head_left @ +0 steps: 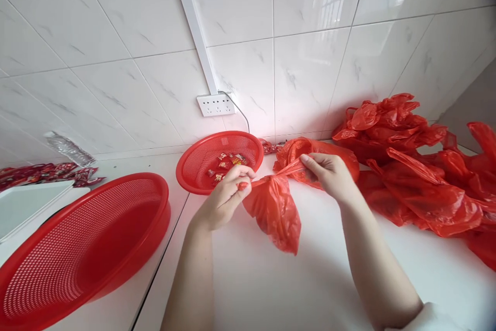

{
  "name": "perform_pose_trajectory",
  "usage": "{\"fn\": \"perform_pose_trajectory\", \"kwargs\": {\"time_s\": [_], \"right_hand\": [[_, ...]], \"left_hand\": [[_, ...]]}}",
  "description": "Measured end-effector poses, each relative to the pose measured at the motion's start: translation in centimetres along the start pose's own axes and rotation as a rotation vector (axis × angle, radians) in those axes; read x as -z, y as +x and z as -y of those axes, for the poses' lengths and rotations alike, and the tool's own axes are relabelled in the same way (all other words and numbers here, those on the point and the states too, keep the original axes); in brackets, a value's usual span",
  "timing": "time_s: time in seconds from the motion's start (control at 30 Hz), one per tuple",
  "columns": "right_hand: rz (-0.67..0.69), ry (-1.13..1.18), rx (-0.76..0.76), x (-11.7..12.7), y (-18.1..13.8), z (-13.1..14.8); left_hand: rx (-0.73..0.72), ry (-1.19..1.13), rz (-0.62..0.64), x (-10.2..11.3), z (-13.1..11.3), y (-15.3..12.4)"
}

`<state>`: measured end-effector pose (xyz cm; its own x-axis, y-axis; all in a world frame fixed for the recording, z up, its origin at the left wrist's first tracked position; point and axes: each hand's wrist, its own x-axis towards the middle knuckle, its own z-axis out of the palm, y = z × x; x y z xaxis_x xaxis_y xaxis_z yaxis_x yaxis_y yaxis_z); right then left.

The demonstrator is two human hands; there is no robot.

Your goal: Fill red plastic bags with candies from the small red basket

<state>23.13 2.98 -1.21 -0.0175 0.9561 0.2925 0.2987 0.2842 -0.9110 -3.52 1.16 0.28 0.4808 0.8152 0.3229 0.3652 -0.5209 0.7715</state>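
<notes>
On the white tabletop (251,295), open room was left below the hands, bounded by a large red basket (50,253) at left, a smaller red basket (189,160) toward the tiled wall, and piled red bags (418,189) at right. A red plastic bag (277,212) was hung below the fingers, its gathered neck stretched taut, pinched between thumb and fingers of the left hand (227,196) and the right hand (327,173). Printing on packets (223,163) inside the smaller basket could not be read.

Your left hand (227,196) and right hand (327,173) both pinch, thumbs (311,164) pointing inward, bare forearms (192,274) angled together.
</notes>
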Motion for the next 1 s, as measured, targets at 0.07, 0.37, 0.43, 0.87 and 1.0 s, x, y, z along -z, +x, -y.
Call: {"fn": "perform_pose_trajectory", "kwargs": {"time_s": [0.07, 0.37, 0.43, 0.87, 1.0], "right_hand": [[-0.1, -0.062, -0.033, 2.0, 0.2, -0.8], [-0.324, -0.388, -0.198, 5.4, 0.6, -2.8], [-0.213, -0.498, -0.293, 5.5, 0.6, -3.0], [0.29, -0.432, 0.189, -5.9, -0.1, -4.7], [0.223, -0.403, 0.125, -8.6, -0.9, -8.3]], "left_hand": [[0.029, 0.094, 0.017, 1.1, 0.1, -0.5], [0.112, 0.17, 0.095, -0.2, 0.0, 0.4], [0.178, 0.203, 0.154, -1.1, -0.1, 0.8], [0.336, 0.322, 0.193, -1.7, -1.0, 0.8], [0.33, 0.332, 0.196, -1.8, -1.0, 0.9]]}}
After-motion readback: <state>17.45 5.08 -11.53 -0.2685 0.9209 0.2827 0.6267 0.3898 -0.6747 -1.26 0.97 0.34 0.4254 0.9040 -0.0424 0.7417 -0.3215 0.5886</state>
